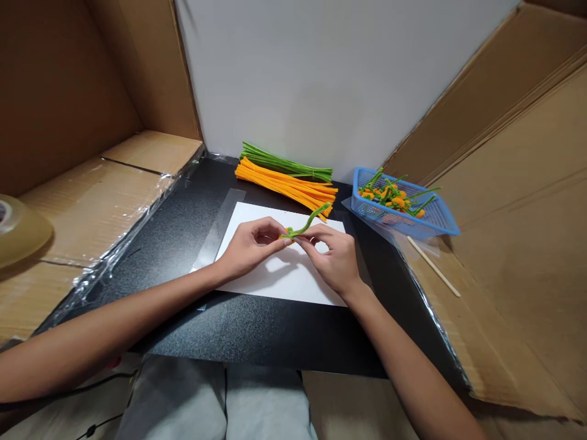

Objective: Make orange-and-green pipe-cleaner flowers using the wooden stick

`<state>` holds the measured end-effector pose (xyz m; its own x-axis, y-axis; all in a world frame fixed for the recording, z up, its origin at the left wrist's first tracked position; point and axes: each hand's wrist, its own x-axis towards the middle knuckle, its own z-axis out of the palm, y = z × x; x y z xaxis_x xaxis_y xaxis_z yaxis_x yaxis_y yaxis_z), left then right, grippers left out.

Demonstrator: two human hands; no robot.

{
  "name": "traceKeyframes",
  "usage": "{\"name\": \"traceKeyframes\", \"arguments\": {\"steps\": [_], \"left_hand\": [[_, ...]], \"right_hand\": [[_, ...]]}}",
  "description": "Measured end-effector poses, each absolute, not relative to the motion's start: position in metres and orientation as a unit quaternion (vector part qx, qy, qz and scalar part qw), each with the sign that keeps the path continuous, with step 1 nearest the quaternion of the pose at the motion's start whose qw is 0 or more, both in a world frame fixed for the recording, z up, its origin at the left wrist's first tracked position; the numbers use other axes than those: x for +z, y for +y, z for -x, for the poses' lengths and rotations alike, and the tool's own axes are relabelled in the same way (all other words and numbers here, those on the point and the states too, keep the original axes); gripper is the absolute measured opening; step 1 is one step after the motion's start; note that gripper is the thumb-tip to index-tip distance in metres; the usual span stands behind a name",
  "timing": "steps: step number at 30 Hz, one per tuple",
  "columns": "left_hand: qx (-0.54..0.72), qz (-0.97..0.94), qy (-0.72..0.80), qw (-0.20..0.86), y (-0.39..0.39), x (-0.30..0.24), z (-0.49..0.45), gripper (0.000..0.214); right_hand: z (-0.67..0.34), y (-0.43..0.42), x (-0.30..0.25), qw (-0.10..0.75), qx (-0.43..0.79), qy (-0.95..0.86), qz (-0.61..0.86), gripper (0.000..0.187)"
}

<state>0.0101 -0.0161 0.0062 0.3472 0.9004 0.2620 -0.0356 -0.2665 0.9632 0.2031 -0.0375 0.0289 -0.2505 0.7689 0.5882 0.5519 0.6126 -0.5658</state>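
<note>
Between my two hands is a small orange piece with a green pipe cleaner (308,227) joined to it; the green end curves up to the right. My left hand (254,245) pinches its left side between thumb and fingers. From the right, my right hand (333,256) pinches it too, thumb and forefinger pressed close to the green part. Most of the orange part is hidden by fingertips. Both hands are over a white sheet (275,284) on the black tabletop (247,324).
Bundles of green pipe cleaners (284,162) and orange pipe cleaners (284,185) lie behind the sheet. A blue basket (403,225) at the right holds several orange-and-green pieces. Nearby lies a thin wooden stick (433,266). A tape roll (27,235) sits at far left; cardboard walls (513,201) flank the table.
</note>
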Motion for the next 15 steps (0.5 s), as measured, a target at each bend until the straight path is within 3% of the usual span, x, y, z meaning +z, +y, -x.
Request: {"name": "traceKeyframes", "arguments": {"steps": [15], "left_hand": [[0.502,-0.628,0.337,0.489,-0.0176,0.004,-0.0121,0.023]], "right_hand": [[-0.1952,-0.0409,0.0238,0.463,0.109,-0.76,0.443,0.009]]}}
